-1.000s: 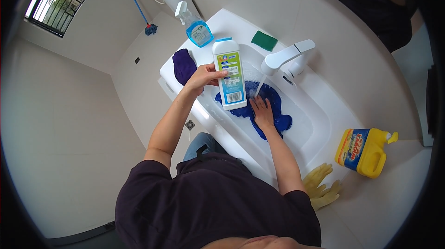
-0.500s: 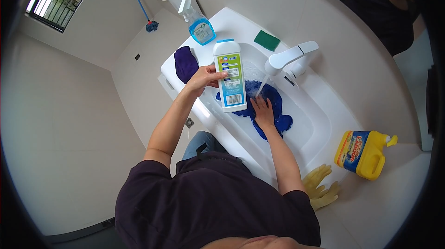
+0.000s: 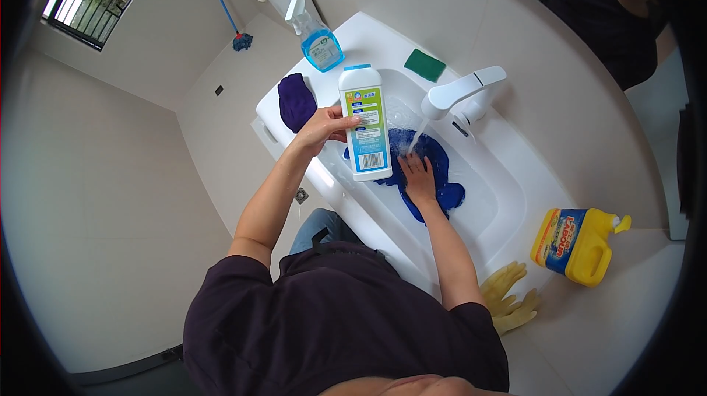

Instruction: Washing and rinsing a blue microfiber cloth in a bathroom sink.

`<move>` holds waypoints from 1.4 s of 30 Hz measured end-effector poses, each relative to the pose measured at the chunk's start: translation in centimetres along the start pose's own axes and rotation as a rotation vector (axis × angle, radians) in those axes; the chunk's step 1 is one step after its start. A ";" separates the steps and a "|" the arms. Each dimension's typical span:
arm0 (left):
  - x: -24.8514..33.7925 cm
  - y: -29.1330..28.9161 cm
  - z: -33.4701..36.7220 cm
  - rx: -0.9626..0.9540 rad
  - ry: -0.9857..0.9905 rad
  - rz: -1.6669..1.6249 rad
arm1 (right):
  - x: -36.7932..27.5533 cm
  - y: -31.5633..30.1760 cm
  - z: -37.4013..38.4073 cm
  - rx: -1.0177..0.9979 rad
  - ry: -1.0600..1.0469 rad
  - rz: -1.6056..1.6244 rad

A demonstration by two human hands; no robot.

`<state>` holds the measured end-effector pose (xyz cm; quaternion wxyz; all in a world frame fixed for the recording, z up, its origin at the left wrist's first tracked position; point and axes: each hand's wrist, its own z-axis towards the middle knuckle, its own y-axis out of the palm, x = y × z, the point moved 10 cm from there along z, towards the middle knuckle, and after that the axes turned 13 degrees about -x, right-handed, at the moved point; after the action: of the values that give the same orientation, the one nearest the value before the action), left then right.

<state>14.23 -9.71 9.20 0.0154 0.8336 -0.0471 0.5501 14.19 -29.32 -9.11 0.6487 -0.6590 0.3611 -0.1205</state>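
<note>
My left hand (image 3: 321, 131) is closed around a white bottle (image 3: 366, 123) with a light blue cap and a green and blue label. The bottle is held upright above the near rim of the sink (image 3: 508, 193). In the basin lies a soaked dark blue cloth (image 3: 436, 164), flattened and wet. On it rests my right hand (image 3: 419, 179), fingers spread and holding nothing. Water runs from the white faucet (image 3: 464, 92) onto the cloth just beyond the fingertips. The bottle hides part of the cloth's left side.
A blue spray bottle (image 3: 322, 50) and a folded purple cloth (image 3: 296, 103) sit on the sink's left end. Behind the basin lies a green scouring pad (image 3: 425, 64). To the right are a yellow jug (image 3: 574, 246) and yellow rubber gloves (image 3: 508, 296). A mop (image 3: 241, 41) leans far left.
The white bottle has shifted very slightly in my left hand. My right hand stays on the blue cloth, and the water keeps running.
</note>
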 end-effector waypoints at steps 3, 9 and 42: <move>-0.1 0.0 0.0 0.001 0.002 0.001 | 0.0 0.1 0.0 -0.017 0.010 -0.022; 0.0 0.1 0.0 -0.002 -0.002 -0.010 | 0.0 -0.1 0.0 0.001 0.005 -0.035; -0.6 -0.1 -0.3 0.002 -0.017 0.005 | 0.1 0.2 0.0 0.008 0.009 -0.027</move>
<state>13.71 -9.58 8.75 0.0128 0.8381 -0.0491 0.5431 14.20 -29.33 -9.30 0.6482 -0.6605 0.3545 -0.1337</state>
